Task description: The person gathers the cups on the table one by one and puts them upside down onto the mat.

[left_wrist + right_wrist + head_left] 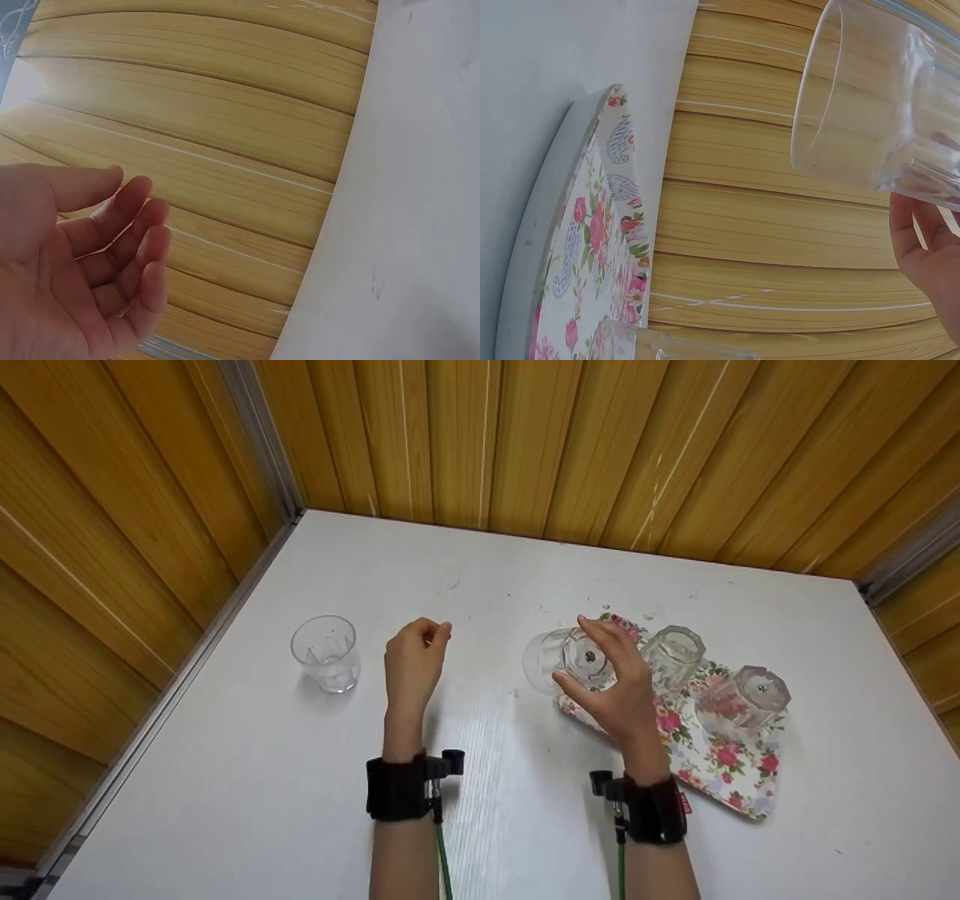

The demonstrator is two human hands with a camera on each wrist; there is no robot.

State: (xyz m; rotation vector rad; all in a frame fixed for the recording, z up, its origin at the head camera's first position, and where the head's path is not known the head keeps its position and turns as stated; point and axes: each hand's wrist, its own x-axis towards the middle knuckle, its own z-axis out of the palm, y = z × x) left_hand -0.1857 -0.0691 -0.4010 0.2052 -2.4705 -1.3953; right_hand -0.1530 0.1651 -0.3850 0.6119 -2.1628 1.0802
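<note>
My right hand (pixel 626 686) grips a clear drinking glass (pixel 551 660) near its base, thumb on one side and fingers on the other. In the right wrist view this glass (pixel 855 112) hangs upside down, its rim towards the table, raised above the floral tray (pixel 585 247). In the head view it overlaps the tray's left part. My left hand (pixel 416 660) hovers over the white table with loosely curled fingers and nothing in them. The left wrist view shows that hand's bare palm (pixel 75 277). Left of it stands an upright glass (pixel 328 656), mouth up.
Two more glasses, one in the middle (pixel 673 656) and one on the right (pixel 742 705), stand upside down on the floral tray (pixel 724 791). Wood-patterned panels (pixel 510 450) rise behind the table and along its left side. Small droplets dot the tabletop behind the tray.
</note>
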